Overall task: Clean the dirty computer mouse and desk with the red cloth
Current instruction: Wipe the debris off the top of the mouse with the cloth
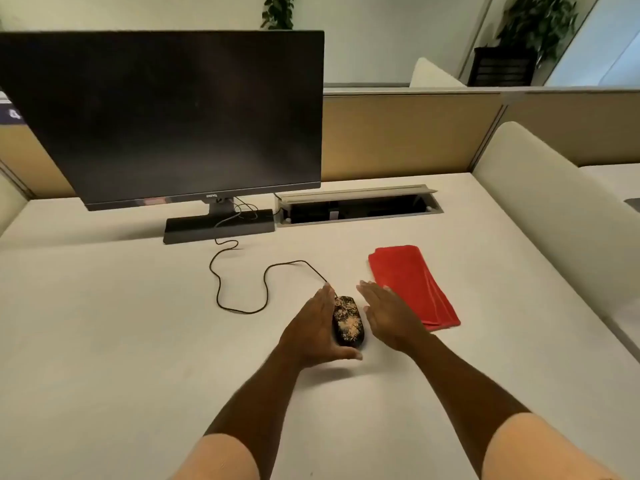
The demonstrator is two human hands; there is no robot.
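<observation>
Barely started. Mouse [348,322] mid-desk [138,341], top coated in tan grime, none wiped yet. Left hand [317,329] cupped against mouse's left side, thumb curled round its near end; looks like a loose grip, though firmness of clamp cannot be told. Right hand [389,318] flat, fingers spread, empty, just right of mouse, apart from it. Cloth [412,284] folded, untouched, flat on desk just beyond right hand. Cord [242,282] looping back toward monitor [166,116]. Left to do: pick up cloth, wipe mouse, wipe desk.

left hand [313,329] cupping dirty mouse [348,320], red cloth [412,284] beside
</observation>
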